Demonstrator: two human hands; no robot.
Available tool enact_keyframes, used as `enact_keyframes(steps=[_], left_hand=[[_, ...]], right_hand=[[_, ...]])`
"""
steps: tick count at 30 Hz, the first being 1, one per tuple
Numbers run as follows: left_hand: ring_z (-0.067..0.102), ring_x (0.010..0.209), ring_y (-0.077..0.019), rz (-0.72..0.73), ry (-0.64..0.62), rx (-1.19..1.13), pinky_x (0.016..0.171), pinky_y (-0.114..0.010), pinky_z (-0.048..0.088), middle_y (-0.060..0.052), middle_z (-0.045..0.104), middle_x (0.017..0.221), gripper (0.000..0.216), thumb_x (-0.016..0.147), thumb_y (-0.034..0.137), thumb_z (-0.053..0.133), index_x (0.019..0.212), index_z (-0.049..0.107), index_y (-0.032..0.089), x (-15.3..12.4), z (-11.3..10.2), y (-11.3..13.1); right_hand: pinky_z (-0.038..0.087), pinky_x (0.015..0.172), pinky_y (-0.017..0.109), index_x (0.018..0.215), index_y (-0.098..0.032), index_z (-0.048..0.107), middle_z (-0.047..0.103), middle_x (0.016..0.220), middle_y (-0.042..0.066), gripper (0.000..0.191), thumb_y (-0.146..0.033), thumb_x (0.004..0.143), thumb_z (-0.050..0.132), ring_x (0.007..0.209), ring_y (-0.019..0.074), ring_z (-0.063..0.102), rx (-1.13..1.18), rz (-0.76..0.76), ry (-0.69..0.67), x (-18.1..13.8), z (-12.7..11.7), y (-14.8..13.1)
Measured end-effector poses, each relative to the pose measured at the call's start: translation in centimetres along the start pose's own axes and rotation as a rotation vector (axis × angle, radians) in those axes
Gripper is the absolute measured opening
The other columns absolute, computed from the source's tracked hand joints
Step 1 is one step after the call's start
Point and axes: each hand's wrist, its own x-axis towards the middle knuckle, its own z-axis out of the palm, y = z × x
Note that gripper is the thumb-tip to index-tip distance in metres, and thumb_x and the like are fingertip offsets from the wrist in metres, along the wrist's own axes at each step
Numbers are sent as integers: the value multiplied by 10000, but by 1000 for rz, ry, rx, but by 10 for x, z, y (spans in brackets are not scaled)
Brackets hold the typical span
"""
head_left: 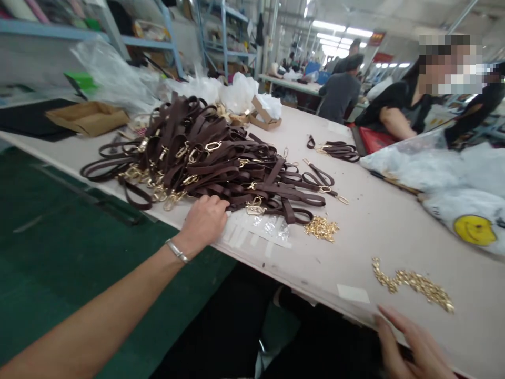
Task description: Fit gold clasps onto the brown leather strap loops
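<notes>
A big pile of dark brown leather straps (205, 158) with gold clasps lies on the pale table (374, 221). My left hand (203, 221), with a silver bracelet on the wrist, rests at the table's near edge against the foot of the pile; its fingers are curled and their tips are hidden by the straps. My right hand (410, 345) sits at the near edge on the right, fingers stretched out and holding nothing. Beside it lies a trail of small gold hardware (414, 281). A smaller gold heap (321, 228) lies by the pile.
Clear plastic bags (268, 227) lie at the table edge. White bags, one with a yellow smiley (473, 230), fill the right side. A few straps (335, 150) lie apart farther back. Cardboard boxes (89, 117) and white bags stand at the far left. A person in black (398, 113) sits opposite.
</notes>
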Motion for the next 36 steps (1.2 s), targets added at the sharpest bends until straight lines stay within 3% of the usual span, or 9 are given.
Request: enact_keyframes(steps=[6, 11, 17, 19, 22, 24, 27, 32, 36], left_hand=[[599, 889, -314, 28, -50, -2, 824, -437, 501, -174, 618, 974, 336, 901, 115, 409, 1117, 663, 66, -21, -5, -2], [620, 954, -278, -40, -65, -259, 886, -420, 492, -119, 609, 1048, 337, 954, 209, 375, 1168, 623, 130, -49, -17, -4], [626, 1003, -239, -265, -141, -718, 912, -376, 463, -58, 677, 1086, 295, 952, 266, 418, 1165, 611, 197, -73, -32, 13], [624, 997, -215, -304, -143, -880, 911, -350, 456, -41, 690, 1086, 286, 955, 253, 434, 1174, 612, 206, -77, -34, 22], [623, 882, -173, -366, -194, -1210, 837, -311, 482, -32, 692, 1011, 320, 955, 270, 468, 1229, 615, 194, -79, -34, 35], [601, 758, -142, -431, -264, -1447, 729, -276, 489, -34, 696, 945, 365, 940, 298, 511, 1264, 615, 166, -80, -33, 45], [600, 768, -120, -483, -334, -1700, 717, -248, 482, -65, 727, 1091, 411, 851, 263, 648, 1247, 660, 158, -80, -28, 62], [661, 829, -132, -526, -407, -1829, 832, -268, 497, -67, 773, 1059, 324, 800, 199, 705, 1119, 738, 148, -84, -16, 90], [693, 1055, -204, -532, -430, -1919, 961, -325, 502, -85, 759, 1166, 407, 748, 115, 716, 1153, 707, 147, -88, -10, 102]], right_hand=[[517, 952, 446, 1133, -208, 684, 723, 1098, 76, 284, -354, 991, 486, 1029, 247, 628, -45, -438, -305, 42, 65, -28], [443, 1033, 468, 1213, -146, 657, 687, 1224, 129, 344, -312, 1017, 429, 1149, 265, 583, -179, -508, -350, 67, 102, -46], [437, 1034, 486, 1205, -113, 677, 702, 1221, 163, 425, -349, 1014, 380, 1144, 290, 619, -207, -553, -300, 71, 115, -41], [478, 987, 470, 1149, -111, 708, 727, 1157, 158, 472, -421, 996, 387, 1060, 295, 658, -160, -495, -240, 70, 112, -40], [523, 912, 437, 1072, -167, 751, 757, 1055, 125, 467, -523, 914, 494, 960, 295, 697, -63, -191, -179, 64, 99, -44], [526, 914, 431, 1034, -207, 765, 769, 1009, 93, 427, -553, 834, 613, 933, 292, 710, 76, 63, -213, 55, 87, -52], [550, 888, 397, 992, -211, 761, 772, 931, 60, 401, -527, 745, 763, 874, 251, 719, 410, 336, -324, 36, 74, -73], [592, 717, 312, 936, -194, 732, 750, 804, 29, 280, -371, 743, 832, 724, 172, 706, 894, 495, -479, 4, 73, -111], [583, 703, 290, 909, -199, 760, 740, 785, 25, 219, -343, 758, 827, 694, 145, 683, 980, 515, -577, -6, 75, -123]])
